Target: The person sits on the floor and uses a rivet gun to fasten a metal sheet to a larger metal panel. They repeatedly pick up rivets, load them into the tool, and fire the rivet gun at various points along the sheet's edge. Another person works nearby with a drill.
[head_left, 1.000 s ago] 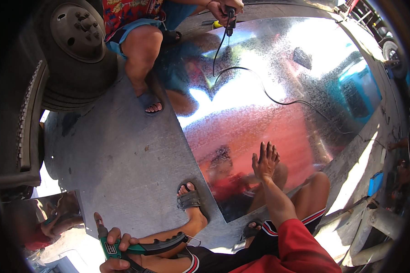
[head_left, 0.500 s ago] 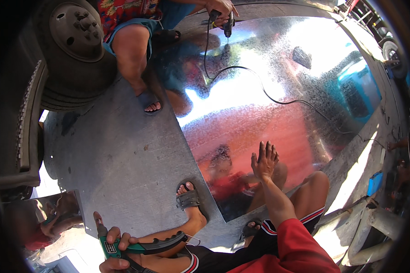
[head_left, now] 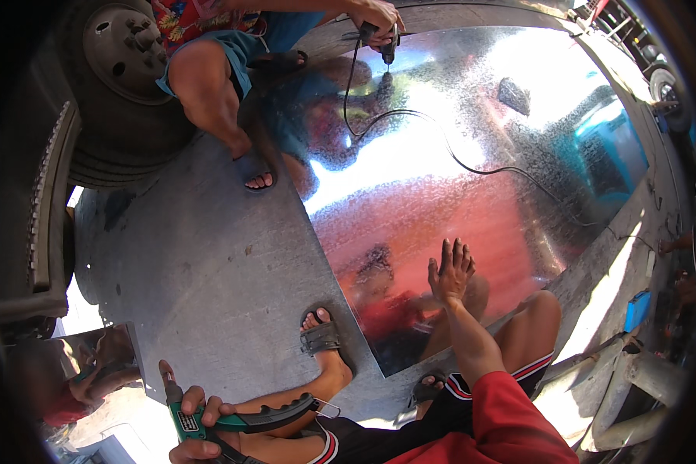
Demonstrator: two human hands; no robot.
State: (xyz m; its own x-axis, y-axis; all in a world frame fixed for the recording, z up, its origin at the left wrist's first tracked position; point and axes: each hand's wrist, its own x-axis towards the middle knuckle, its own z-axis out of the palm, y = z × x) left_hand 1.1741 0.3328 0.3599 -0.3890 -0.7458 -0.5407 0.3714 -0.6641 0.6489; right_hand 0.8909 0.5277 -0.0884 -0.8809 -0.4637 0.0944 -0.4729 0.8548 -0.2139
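Observation:
My left hand [head_left: 196, 433] grips a green and black hand riveter [head_left: 247, 417], its nose pointing up and a wire catch at the end of its handle. Flat on a shiny galvanized metal sheet [head_left: 441, 224] lies my right hand [head_left: 451, 272], fingers stretched and holding nothing. At the sheet's far edge, a co-worker's hand [head_left: 379, 17] holds a corded power drill [head_left: 388, 50] upright, its bit down at the metal. The drill's black cord [head_left: 472, 168] snakes across the sheet to the right.
Large truck wheel [head_left: 127, 54] at the far left; the co-worker's sandalled foot [head_left: 257, 176] is beside the sheet. My own sandalled foot [head_left: 319, 331] is near its left edge. A dark, flat piece [head_left: 513, 96] is at the sheet's far right. Metal tubing [head_left: 626, 379] stands at the lower right.
The co-worker's body and bent knee have shifted slightly left, and the drill has moved very little. Both my hands stay where they were.

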